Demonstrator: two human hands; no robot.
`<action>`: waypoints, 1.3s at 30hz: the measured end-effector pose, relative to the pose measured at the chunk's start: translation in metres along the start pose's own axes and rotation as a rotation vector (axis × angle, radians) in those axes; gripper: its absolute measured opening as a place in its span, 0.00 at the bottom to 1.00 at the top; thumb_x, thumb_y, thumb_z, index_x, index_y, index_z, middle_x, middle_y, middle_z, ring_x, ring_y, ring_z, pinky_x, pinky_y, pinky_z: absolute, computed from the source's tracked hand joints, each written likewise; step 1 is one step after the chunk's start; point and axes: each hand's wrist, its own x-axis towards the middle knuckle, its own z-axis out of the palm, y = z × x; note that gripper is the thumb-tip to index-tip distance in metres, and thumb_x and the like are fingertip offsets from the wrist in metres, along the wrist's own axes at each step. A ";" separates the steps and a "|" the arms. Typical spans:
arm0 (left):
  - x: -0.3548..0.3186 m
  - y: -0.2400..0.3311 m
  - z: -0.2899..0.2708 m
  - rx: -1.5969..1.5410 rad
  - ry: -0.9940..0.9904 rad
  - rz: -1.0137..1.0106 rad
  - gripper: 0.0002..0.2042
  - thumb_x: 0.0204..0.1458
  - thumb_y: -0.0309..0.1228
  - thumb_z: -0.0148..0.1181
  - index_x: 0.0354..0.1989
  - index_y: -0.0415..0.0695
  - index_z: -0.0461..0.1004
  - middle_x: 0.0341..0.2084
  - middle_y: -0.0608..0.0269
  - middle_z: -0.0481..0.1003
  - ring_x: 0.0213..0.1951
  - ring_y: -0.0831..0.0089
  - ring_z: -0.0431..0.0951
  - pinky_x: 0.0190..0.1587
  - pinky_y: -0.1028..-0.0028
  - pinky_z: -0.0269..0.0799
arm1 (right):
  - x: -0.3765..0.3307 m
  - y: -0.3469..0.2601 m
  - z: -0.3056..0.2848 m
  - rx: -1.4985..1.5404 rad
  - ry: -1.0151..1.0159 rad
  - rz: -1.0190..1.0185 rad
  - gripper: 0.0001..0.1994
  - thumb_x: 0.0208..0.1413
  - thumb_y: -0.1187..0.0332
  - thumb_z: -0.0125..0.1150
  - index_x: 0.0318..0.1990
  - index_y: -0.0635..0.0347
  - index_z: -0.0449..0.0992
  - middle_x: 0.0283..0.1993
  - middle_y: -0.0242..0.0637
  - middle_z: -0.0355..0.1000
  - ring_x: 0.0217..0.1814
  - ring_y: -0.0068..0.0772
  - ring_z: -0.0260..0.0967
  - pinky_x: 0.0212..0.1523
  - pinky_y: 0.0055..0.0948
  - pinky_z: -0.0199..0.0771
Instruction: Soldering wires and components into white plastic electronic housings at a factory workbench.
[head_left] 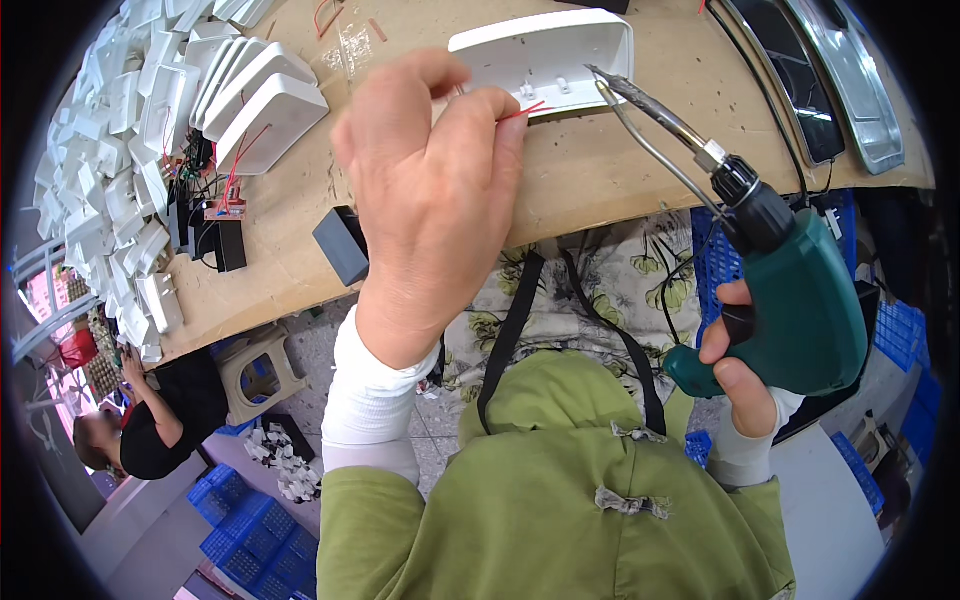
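Note:
My right hand is wrapped round the grip of a green soldering gun, with a finger at its black trigger. The gun's dark iron tip and thin solder feed tube point to the upper left, over a white plastic housing with small posts inside. My left hand is at the near side of that housing. Its thumb and forefinger are pinched on a thin red wire. The other fingers are blurred. Next to my left wrist a dark grey box rests at the table's near edge.
White plastic housings stand stacked at the left, beside a big heap of white parts. Small circuit boards with red wires lie nearby. A metal tray is at the far right. Another person sits at the left.

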 end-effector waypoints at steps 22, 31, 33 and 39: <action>0.010 0.002 0.010 0.048 0.054 0.018 0.03 0.39 0.22 0.57 0.24 0.36 0.72 0.35 0.54 0.70 0.35 0.64 0.71 0.36 0.73 0.68 | 0.001 0.008 0.008 0.057 -0.083 -0.075 0.25 0.39 0.79 0.56 0.50 0.67 0.62 0.46 0.43 0.65 0.31 0.23 0.66 0.33 0.23 0.67; 0.011 0.002 0.010 0.075 0.040 0.020 0.03 0.36 0.21 0.56 0.22 0.36 0.71 0.33 0.55 0.69 0.32 0.65 0.70 0.34 0.72 0.67 | 0.003 0.002 0.020 0.007 -0.071 -0.070 0.25 0.38 0.77 0.56 0.49 0.68 0.62 0.44 0.44 0.65 0.29 0.24 0.65 0.31 0.23 0.67; 0.012 0.003 0.011 0.070 0.035 0.009 0.03 0.35 0.21 0.56 0.21 0.36 0.71 0.33 0.55 0.69 0.32 0.65 0.70 0.33 0.72 0.67 | 0.003 0.001 0.024 -0.003 -0.005 -0.031 0.25 0.36 0.75 0.56 0.48 0.69 0.62 0.42 0.46 0.66 0.28 0.24 0.65 0.29 0.22 0.66; 0.012 0.003 0.010 0.042 0.030 0.000 0.03 0.35 0.21 0.56 0.21 0.35 0.71 0.32 0.55 0.68 0.32 0.65 0.70 0.34 0.72 0.66 | 0.005 0.001 0.028 -0.002 0.014 -0.031 0.25 0.36 0.76 0.55 0.48 0.70 0.63 0.42 0.47 0.66 0.27 0.25 0.65 0.28 0.22 0.66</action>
